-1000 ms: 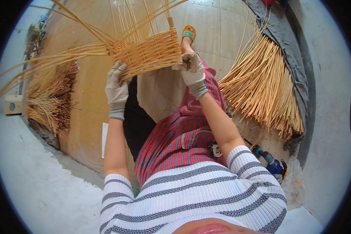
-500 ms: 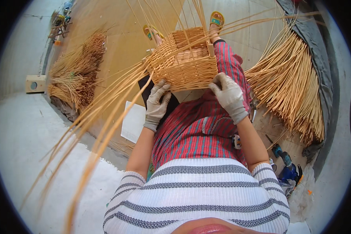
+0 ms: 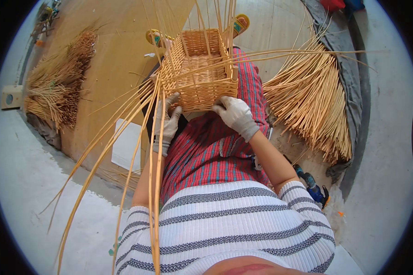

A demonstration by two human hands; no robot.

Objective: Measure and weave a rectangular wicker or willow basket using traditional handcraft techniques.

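Note:
A half-woven rectangular wicker basket (image 3: 202, 97) rests over my lap, its hollow inside facing up. My left hand (image 3: 168, 123), in a pale work glove, grips the lower left corner of the near wall, partly behind hanging strands. At the near wall's right end, my gloved right hand (image 3: 235, 115) pinches the lower edge; its fingertips are partly hidden. Long loose wicker strands (image 3: 108, 145) fan from the basket's left corner toward me, some crossing my left forearm. Other strands stand up from the far rim, and several stretch off to the right.
A large bundle of wicker rods (image 3: 314, 98) lies on grey cloth at the right. Another bundle (image 3: 62, 75) is at the left. A white sheet (image 3: 126, 144) lies beside my left arm. A blue-and-black power tool (image 3: 313, 188) sits near my right elbow.
The basket has turned and tipped, so more of its inside shows. Its loose left strands have swung closer to my body. Both hands keep hold, and the whole view has shifted.

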